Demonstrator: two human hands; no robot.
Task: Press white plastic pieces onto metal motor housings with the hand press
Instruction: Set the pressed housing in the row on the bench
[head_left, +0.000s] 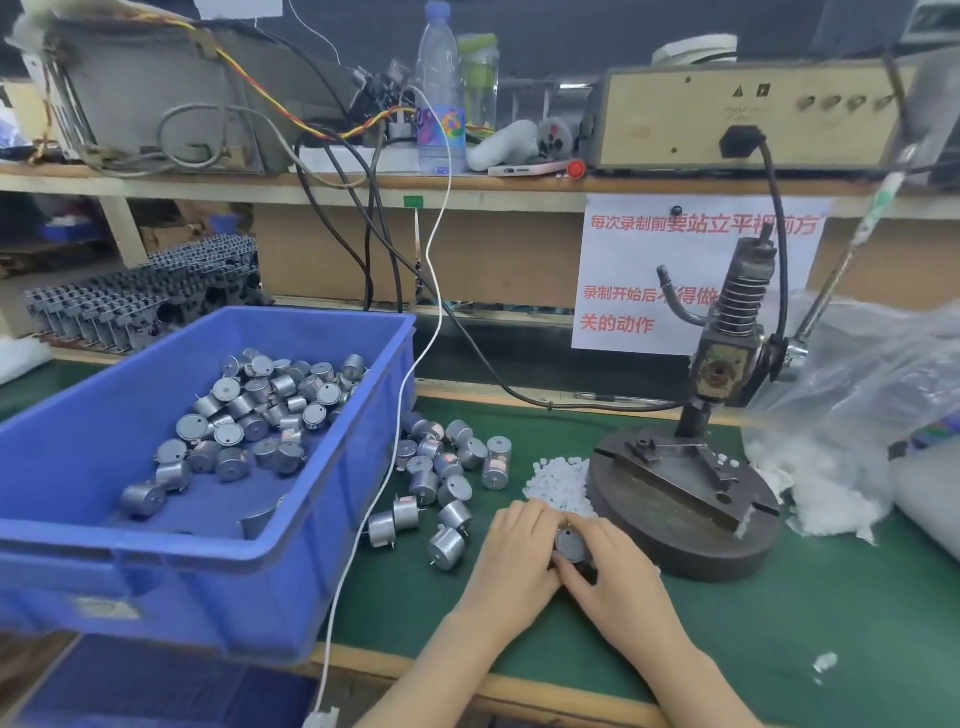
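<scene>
Assembly bench, seen from above: a silver motor (571, 543) is held low over the green mat (779, 634), just in front of the round base (675, 525) of the press (727, 353). The motor is gripped on one side by the curled fingers of the left hand (511, 553) and pinched on the other between the thumb and fingers of the right hand (618, 574), with its flat round face turned upward. A pile of white pieces (558, 480) is seen just beyond the fingertips, touching the base's left edge. Loose motors (441, 478) are scattered on the mat between the hands and a blue bin (218, 564), in which a heap (260, 415) of the same parts is kept. A white cable (415, 364) is draped past the bin's right wall. To the right of the press, a clear bag (857, 410) spilling more white material is seen.
</scene>
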